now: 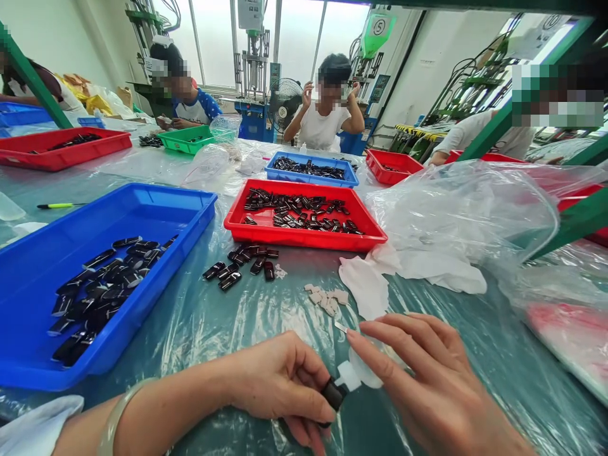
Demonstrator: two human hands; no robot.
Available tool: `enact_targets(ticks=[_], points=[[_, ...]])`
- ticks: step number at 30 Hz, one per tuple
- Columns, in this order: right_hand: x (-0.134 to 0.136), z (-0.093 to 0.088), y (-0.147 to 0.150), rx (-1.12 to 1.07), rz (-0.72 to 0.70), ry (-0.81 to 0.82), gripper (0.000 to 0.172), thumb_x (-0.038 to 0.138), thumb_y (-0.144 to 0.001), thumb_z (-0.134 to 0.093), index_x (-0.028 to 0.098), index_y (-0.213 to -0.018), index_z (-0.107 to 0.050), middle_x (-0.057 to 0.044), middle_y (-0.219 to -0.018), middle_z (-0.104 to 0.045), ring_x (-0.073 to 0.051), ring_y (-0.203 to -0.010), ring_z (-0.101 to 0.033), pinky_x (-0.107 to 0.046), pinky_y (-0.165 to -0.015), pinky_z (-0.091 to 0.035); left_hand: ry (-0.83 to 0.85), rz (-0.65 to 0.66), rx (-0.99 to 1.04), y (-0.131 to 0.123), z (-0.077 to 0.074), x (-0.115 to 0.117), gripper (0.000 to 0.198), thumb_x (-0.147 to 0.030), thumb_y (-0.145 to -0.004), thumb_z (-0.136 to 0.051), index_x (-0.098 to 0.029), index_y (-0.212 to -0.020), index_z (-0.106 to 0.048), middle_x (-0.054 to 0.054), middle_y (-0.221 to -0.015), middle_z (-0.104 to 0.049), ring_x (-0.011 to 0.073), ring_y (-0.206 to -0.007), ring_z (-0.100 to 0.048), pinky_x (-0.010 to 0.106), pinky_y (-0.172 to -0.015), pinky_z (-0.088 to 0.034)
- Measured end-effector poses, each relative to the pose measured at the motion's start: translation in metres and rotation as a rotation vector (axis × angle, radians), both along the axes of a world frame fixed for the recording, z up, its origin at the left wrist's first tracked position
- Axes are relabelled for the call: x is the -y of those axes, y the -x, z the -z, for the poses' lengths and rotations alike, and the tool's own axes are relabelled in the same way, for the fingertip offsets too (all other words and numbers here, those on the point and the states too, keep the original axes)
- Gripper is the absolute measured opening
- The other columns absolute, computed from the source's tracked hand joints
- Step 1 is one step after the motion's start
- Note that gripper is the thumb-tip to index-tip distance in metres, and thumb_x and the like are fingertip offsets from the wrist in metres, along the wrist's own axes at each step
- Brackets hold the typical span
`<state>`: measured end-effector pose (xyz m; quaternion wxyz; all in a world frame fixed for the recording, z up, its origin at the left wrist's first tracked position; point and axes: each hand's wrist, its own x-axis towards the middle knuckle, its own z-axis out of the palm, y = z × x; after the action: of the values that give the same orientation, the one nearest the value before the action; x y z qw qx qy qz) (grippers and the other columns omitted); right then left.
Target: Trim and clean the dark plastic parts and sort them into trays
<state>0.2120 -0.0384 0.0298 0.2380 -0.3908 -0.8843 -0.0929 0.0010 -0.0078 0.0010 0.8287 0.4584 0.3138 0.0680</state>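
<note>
My left hand (289, 386) is closed around a small glossy black piece (334, 394), pinched between thumb and fingers. Beside that piece is the white nozzle of a translucent bottle (350, 376), whose body is partly behind my right hand. At the fingertips of my right hand (422, 380) sits a small white piece (341, 327); the fingers are partly extended, and how they grip it is partly hidden. Just beyond lie a small pile of pale flat pieces (327, 297) and a white cloth (365, 286). Several more black pieces (242, 261) are heaped on the plastic-covered table.
To the left stands a large blue tray (190, 209) of black pieces. Ahead are a red tray (304, 238) and a smaller blue tray (308, 180), both filled with similar pieces. Crumpled clear plastic (456, 202) spreads at the right, near a green bar (574, 221). Several people sit around the table.
</note>
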Motion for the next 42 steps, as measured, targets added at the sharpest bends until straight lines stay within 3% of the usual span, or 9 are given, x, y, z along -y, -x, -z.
enact_targets(ticks=[6, 22, 42], points=[[-0.0023, 0.0102, 0.0028, -0.036, -0.062, -0.062, 0.033, 0.017, -0.092, -0.032, 0.022, -0.109, -0.061, -0.007, -0.098, -0.065, -0.021, -0.099, -0.052, -0.044, -0.090, -0.030, 0.006, 0.021, 0.009, 0.0016, 0.0024, 0.0017, 0.028, -0.038, -0.064, -0.070, -0.012, -0.073, -0.062, 0.001, -0.063, -0.061, 0.0080, -0.053, -0.060, 0.015, -0.051, -0.048], [-0.0026, 0.0107, 0.0009, -0.093, -0.077, -0.023, 0.031, 0.016, -0.092, -0.035, 0.024, -0.105, -0.061, -0.005, -0.097, -0.065, -0.019, -0.098, -0.053, -0.041, -0.089, -0.032, 0.018, 0.030, 0.010, 0.0025, 0.0012, 0.0004, 0.033, -0.043, -0.062, -0.071, -0.012, -0.070, -0.062, 0.000, -0.060, -0.060, 0.0083, -0.050, -0.059, 0.016, -0.050, -0.048], [-0.0004, 0.0065, -0.0031, -0.022, -0.110, -0.046, 0.033, 0.017, -0.094, -0.032, 0.024, -0.102, -0.063, -0.002, -0.096, -0.068, -0.017, -0.098, -0.054, -0.042, -0.095, -0.026, 0.016, 0.045, -0.006, 0.0015, 0.0012, 0.0005, 0.025, -0.036, -0.066, -0.069, -0.012, -0.072, -0.063, 0.001, -0.062, -0.060, 0.0075, -0.050, -0.060, 0.014, -0.050, -0.048]])
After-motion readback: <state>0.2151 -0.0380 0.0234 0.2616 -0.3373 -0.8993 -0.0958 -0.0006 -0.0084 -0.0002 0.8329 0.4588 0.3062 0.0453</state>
